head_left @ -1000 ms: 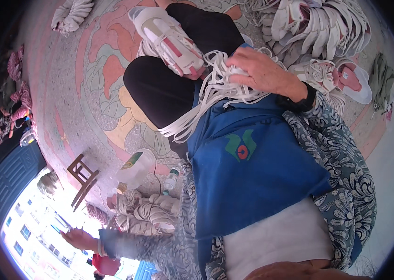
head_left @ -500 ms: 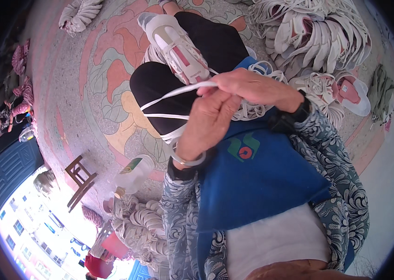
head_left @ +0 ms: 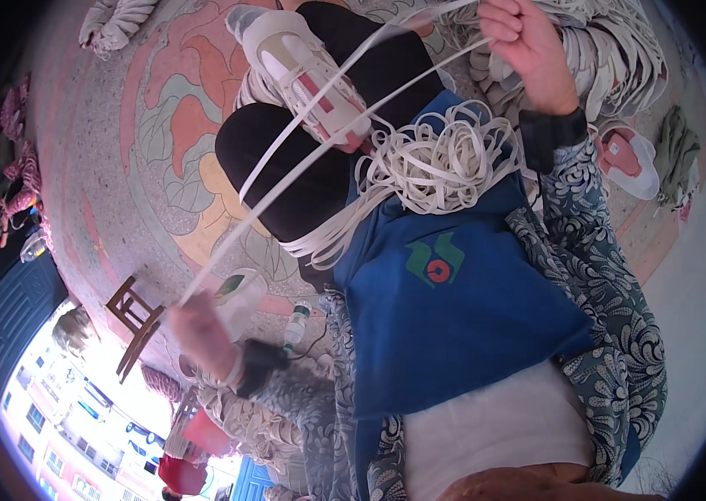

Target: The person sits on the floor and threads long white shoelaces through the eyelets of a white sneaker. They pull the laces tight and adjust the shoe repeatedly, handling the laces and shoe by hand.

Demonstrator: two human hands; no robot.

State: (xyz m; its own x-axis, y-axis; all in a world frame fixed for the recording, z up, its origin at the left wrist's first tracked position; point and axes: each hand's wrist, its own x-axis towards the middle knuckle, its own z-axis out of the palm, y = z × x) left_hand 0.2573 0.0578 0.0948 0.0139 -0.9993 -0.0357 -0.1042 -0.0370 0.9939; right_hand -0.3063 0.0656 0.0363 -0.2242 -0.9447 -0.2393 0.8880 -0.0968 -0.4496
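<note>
A long white shoelace (head_left: 286,178) is stretched taut on a slant across my lap. My right hand (head_left: 533,52), raised at the upper right, pinches it with curled fingers. Low on the left, my left hand (head_left: 205,336) is closed on the other end, somewhat smeared by motion. A second white strand runs from my right hand to my knee. Between my knees lies a white and pink shoe upper (head_left: 307,71), beneath the strands. A tangled heap of white laces (head_left: 441,163) rests on my blue apron (head_left: 462,309), with more strands trailing over my thigh.
Stacks of white shoe uppers (head_left: 612,71) stand at the upper right, beside a shoe piece with a pink inside (head_left: 620,159) and a dark green cloth (head_left: 677,154). More uppers (head_left: 253,413) lie at the lower left, near a small wooden stool (head_left: 133,317) and a bottle (head_left: 297,324).
My hands were together over my lap and have moved far apart, the right up and right, the left down and left. The lace between them is drawn out; the lace heap is uncovered.
</note>
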